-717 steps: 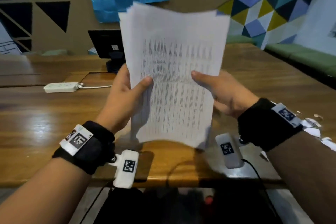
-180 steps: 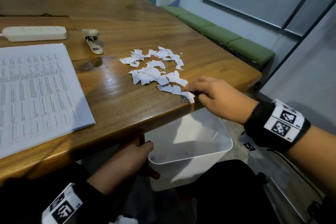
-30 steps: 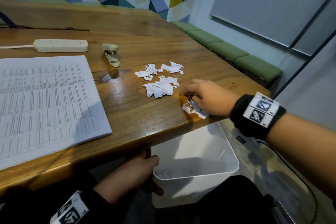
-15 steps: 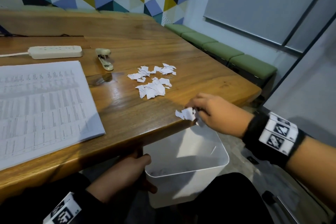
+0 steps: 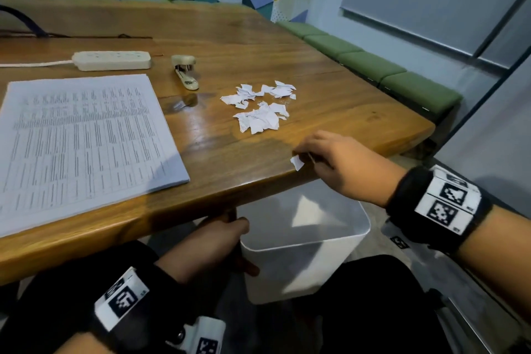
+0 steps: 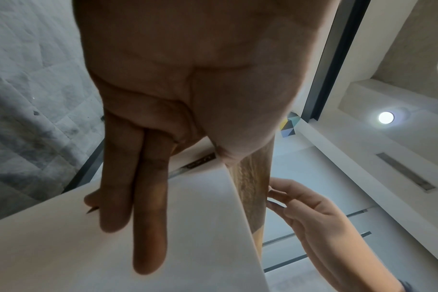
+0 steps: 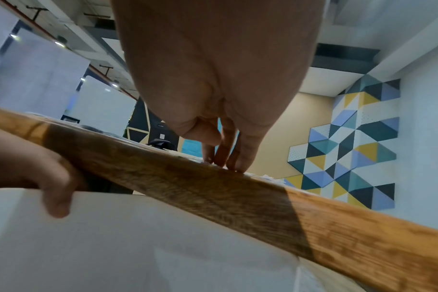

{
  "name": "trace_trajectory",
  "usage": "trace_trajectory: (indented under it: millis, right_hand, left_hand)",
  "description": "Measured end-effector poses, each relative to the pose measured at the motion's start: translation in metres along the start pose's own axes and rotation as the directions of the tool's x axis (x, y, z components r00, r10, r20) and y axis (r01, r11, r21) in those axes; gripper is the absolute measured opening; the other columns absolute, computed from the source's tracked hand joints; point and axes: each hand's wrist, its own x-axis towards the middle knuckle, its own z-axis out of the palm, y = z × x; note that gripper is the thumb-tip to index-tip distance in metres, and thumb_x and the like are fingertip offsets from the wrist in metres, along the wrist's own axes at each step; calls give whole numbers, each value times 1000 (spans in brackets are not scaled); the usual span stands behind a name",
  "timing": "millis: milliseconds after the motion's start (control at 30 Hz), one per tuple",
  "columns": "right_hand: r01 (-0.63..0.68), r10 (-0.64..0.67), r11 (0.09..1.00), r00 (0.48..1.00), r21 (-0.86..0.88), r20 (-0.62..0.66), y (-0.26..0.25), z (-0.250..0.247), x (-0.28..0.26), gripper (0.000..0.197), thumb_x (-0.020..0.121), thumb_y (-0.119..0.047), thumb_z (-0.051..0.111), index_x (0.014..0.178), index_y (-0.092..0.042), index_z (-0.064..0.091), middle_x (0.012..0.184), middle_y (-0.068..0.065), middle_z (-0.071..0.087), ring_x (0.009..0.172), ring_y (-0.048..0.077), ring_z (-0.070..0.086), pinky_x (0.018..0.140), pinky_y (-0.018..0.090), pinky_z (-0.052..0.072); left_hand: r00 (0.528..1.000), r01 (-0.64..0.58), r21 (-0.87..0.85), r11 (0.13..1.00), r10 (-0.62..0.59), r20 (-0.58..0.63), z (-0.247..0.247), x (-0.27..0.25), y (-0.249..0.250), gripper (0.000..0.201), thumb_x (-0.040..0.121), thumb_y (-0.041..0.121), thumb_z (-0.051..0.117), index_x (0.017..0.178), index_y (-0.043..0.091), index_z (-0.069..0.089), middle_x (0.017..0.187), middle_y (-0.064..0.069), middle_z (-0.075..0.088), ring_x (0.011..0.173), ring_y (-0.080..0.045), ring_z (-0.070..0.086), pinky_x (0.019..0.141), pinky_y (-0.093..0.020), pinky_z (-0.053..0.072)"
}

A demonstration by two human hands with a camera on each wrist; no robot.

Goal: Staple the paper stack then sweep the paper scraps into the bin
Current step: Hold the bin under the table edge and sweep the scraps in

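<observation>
Sweeping scraps off the desk edge into the bin

The right hand [image 5: 339,161] has relaxed fingers on a scrap [image 5: 296,163] at the desk [image 5: 230,158] edge — bin [image 5: 304,241] directly below, gripped by the left hand [image 5: 207,244]; the remaining scraps [image 5: 260,108] lie farther in, nearest the right hand.

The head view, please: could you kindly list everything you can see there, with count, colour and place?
Table: one, brown wood.
Paper stack: one, white, printed, table's left.
Power strip: one, cream, beyond the stack.
Stapler: one, beige, right of the strip.
Paper scraps: a white cluster mid-table; one more at the near edge.
Bin: one, white, under the table edge.
Bench cushions: green, along the wall.
Left hand: grips the bin's rim.
Right hand: fingertips on the edge scrap.
</observation>
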Motion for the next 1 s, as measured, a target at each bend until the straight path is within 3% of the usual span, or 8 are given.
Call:
trace_trajectory:
  millis: [200, 300, 433, 533, 700, 767, 867, 1000]
  right_hand:
    - [16, -15, 1000, 999, 12, -30, -10, 2, -30, 47, 85, -4, 52, 123, -24, 70, 113, -14, 61, 101, 1, 58, 92, 16, 44]
    - [11, -11, 1000, 999, -6, -34, -11, -6, -20, 40, 91, -17, 51, 125, -27, 69, 116, -14, 62, 99, -1, 56, 90, 13, 41]
    - [11, -12, 1000, 995, -17, -98, -5, -21, 23, 38, 95, -24, 54, 130, -20, 69, 119, -2, 67, 103, 13, 62, 92, 23, 47]
    - [-117, 114, 993, 990, -26, -87, 9, -32, 72, 43, 96, -15, 50, 136, -18, 65, 132, 6, 68, 119, 24, 64, 101, 30, 46]
    - [-195, 209, 969, 974, -153, 86, 29, -34, 133, 50, 100, -8, 42, 144, -22, 59, 153, 6, 56, 134, 27, 56, 111, 38, 44]
    - [-197, 219, 964, 969, -176, 114, 34, -33, 144, 51, 99, -6, 41, 144, -22, 59, 152, 7, 56, 133, 30, 56, 111, 39, 45]
    - [-159, 187, 969, 972, -189, 141, 37, -27, 144, 53, 99, -6, 42, 145, -25, 59, 154, 4, 54, 133, 27, 56, 114, 40, 45]
    - [-67, 85, 986, 990, -155, 109, 41, -26, 114, 43, 99, -7, 47, 130, -23, 71, 137, -1, 68, 123, 22, 62, 112, 43, 47]
  left_hand:
    - [999, -3, 51, 999, 1, 33, -4, 2, -2, 38, 101, 19, 48, 139, 16, 46, 111, -31, 69, 69, -41, 80, 46, -24, 55]
    - [999, -8, 60, 998, 5, 45, -3, 2, -1, 38, 102, 18, 48, 139, 16, 46, 114, -30, 69, 68, -40, 80, 43, -23, 54]
    - [998, 4, 86, 996, -9, 56, -2, 1, -1, 39, 101, 20, 50, 139, 16, 47, 117, -26, 71, 70, -38, 81, 56, -29, 59]
    - [996, -3, 82, 997, -4, 84, 0, 0, 0, 33, 101, 19, 48, 134, 18, 49, 114, -24, 72, 71, -39, 81, 64, -34, 62]
    - [997, 43, 84, 996, -48, 53, 0, 3, 5, 17, 103, 20, 49, 120, 25, 47, 118, -21, 69, 55, -27, 78, 44, -21, 57]
    - [995, 72, 85, 994, -77, 56, 0, 6, 7, 17, 104, 22, 49, 119, 28, 43, 121, -19, 69, 53, -26, 78, 42, -20, 55]
    - [991, 98, 106, 990, -106, 79, -2, 11, 7, 22, 103, 25, 50, 123, 29, 41, 127, -16, 67, 70, -33, 82, 48, -20, 56]
    - [990, 96, 110, 989, -107, 96, -6, 8, 7, 17, 103, 24, 49, 118, 29, 45, 124, -18, 68, 81, -40, 80, 53, -23, 60]
